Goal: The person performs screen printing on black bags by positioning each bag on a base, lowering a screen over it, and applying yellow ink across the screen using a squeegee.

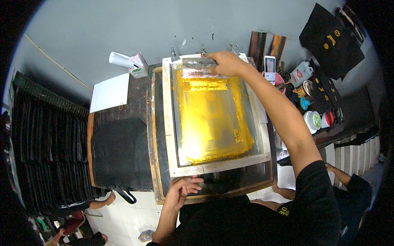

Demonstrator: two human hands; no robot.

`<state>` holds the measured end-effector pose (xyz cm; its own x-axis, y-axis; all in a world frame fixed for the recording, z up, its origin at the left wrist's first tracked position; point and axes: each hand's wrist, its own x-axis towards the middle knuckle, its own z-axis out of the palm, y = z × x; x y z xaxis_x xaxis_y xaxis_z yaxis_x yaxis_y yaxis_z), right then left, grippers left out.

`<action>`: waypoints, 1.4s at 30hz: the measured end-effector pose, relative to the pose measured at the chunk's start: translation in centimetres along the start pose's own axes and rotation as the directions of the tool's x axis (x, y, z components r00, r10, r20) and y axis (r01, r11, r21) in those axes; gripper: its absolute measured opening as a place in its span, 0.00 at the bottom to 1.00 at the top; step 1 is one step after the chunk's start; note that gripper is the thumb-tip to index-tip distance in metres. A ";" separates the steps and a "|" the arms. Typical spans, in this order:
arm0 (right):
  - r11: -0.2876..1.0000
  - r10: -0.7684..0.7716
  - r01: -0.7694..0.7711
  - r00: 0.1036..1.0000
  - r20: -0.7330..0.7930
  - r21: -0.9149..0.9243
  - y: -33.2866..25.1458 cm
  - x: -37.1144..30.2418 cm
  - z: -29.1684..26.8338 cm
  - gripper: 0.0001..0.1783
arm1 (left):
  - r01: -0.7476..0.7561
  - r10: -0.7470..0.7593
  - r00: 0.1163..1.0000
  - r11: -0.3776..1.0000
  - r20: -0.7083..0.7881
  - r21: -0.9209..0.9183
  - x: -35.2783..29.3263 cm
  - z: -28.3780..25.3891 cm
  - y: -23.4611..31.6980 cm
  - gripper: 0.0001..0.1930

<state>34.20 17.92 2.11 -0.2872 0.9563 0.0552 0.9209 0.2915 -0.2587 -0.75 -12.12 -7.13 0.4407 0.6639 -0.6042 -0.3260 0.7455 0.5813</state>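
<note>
A screen-printing frame [217,167] of pale wood lies in front of me, its mesh [209,123] smeared with yellow ink. At the far end of the frame, my right hand [225,64] grips a squeegee [198,65] with a worn, paint-stained wooden handle. A thick band of yellow ink [205,85] lies just on the near side of the squeegee. My left hand [184,190] hovers by the frame's near edge, fingers loosely bent and apart, with nothing in it. Metal clamps [203,50] stand along the far edge of the frame.
Black fabric [121,151] covers the left board, near a white panel [110,93]. Stacked black pieces [45,143] fill the far left. On the right are a phone [269,67], a jug [301,74] and ink tubs [312,121]. Other people's limbs [340,174] show at the lower edges.
</note>
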 end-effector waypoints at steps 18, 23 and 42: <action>0.990 0.017 -0.031 0.994 -0.104 -0.135 -5.1 -7.6 3.7 0.19 | -0.536 0.637 0.507 -0.295 0.580 0.791 16.6 9.9 19.5 0.17; 0.994 0.019 -0.028 0.996 -0.087 -0.101 -6.7 -11.5 3.9 0.19 | -0.471 0.569 0.647 -0.226 0.508 0.853 14.6 9.4 17.0 0.16; 0.973 -0.187 0.143 0.949 -0.253 -0.182 -13.7 -26.4 8.3 0.08 | -0.372 0.597 0.655 -0.278 0.463 0.885 1.4 4.0 3.7 0.38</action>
<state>26.99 -11.46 -3.84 -0.3777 0.8593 0.3449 0.9029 0.4244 -0.0687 2.01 -8.69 -3.69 0.4813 0.8525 0.2038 0.6672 -0.5071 0.5456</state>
